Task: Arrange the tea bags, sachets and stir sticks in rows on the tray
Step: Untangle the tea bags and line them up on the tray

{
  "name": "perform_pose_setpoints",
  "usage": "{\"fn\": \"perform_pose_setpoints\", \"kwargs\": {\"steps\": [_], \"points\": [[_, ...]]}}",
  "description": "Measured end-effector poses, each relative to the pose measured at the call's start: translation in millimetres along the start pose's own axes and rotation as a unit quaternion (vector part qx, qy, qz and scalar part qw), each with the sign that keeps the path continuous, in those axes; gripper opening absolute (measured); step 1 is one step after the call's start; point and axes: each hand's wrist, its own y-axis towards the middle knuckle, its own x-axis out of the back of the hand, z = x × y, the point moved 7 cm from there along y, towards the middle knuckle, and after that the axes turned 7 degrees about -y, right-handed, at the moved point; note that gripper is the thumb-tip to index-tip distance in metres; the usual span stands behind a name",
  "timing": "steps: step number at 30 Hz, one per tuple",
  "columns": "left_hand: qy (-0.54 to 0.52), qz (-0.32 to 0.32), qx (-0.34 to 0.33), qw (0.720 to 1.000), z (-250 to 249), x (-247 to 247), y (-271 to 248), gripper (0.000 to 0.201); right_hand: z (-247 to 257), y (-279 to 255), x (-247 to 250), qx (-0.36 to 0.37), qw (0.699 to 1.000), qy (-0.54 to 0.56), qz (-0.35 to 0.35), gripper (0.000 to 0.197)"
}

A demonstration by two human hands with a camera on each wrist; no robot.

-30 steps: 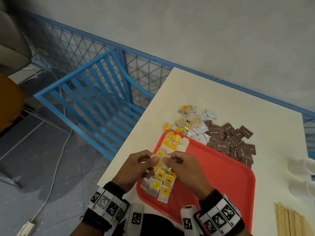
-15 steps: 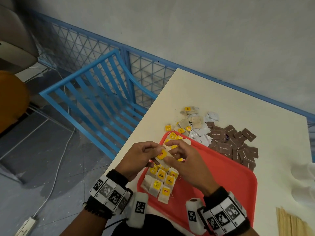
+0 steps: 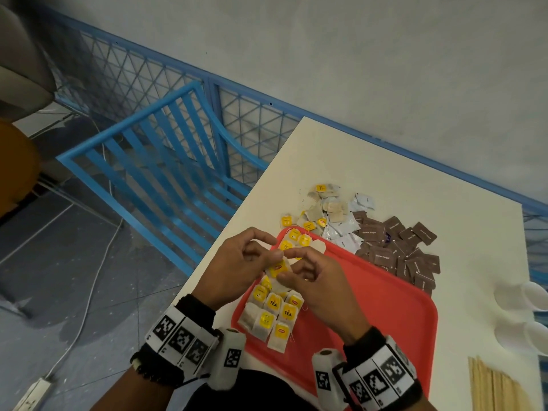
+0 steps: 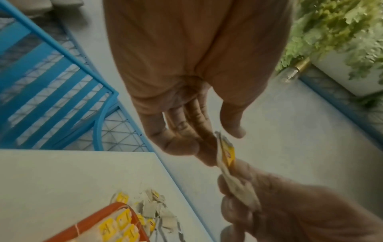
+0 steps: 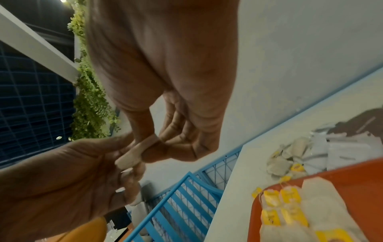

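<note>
Fingers (image 3: pixel 278 254) pinching tea bag (image 3: pixel 278 269)

Stir sticks (image 3: pixel 493 387) (bottom right) are cut off by the head view's edge.

Grey wall (image 3: pixel 355 54), blue mesh railing (image 3: pixel 142 84), blue slatted chair (image 3: pixel 166 161), dark tiled floor (image 3: pixel 74 262), trailing green foliage (image 5: pixel 91 101).

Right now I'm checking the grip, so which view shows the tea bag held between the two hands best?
The left wrist view: the tea bag is seen nearly edge-on, yellow tag visible, pinched by the left hand and right hand. The head view shows only its tag face between the fingers; the right wrist view shows a pale sliver.
</note>
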Motion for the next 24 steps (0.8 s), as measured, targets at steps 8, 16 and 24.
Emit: {"fn": "perform_pose_setpoints", "kwargs": {"steps": [8,16,24], "points": [[0.091,0.020,-0.052,0.994,-6,1,-1,0.003,10,0,5,0.017,1.000,0.009,-0.019,0.034],[0.124,0.059,-0.046,0.989,-4,-6,-3,0.015,19,4,16,0.059,0.996,-0.027,-0.055,0.008],[0.155,0.114,-0.012,0.981,26,-6,-7,0.017,13,6,9,0.055,0.987,-0.153,0.006,0.005]]}}
